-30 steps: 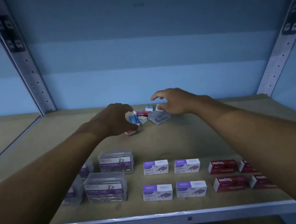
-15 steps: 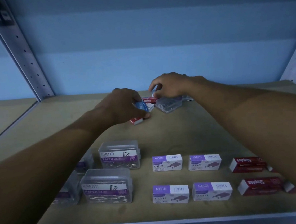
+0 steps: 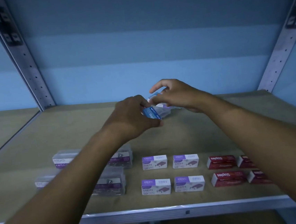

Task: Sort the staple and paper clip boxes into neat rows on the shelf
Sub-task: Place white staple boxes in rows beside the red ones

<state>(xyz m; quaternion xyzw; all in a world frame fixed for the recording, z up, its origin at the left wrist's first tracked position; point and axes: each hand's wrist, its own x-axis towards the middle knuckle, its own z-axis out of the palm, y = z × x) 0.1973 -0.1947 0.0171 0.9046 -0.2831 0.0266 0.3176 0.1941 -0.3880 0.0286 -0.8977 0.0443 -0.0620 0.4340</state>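
- Left hand (image 3: 131,117): pinching a small blue cardboard staple box (image 3: 151,113), held tilted above the tan shelf board (image 3: 191,136), mid-depth.
- Right hand (image 3: 176,95): fingers curled around another small blue-and-white box (image 3: 154,97), partly hidden; clear plastic box (image 3: 165,110) directly beneath.
- Front of shelf, two rows: clear plastic paper clip boxes (image 3: 114,182) at left, purple-and-white staple boxes (image 3: 156,187) centre, red staple boxes (image 3: 228,178) at right.

The left forearm (image 3: 88,171) is covering parts of the clear paper clip boxes (image 3: 112,184). The right forearm (image 3: 265,136) is hiding the far-right red staple boxes (image 3: 246,162).
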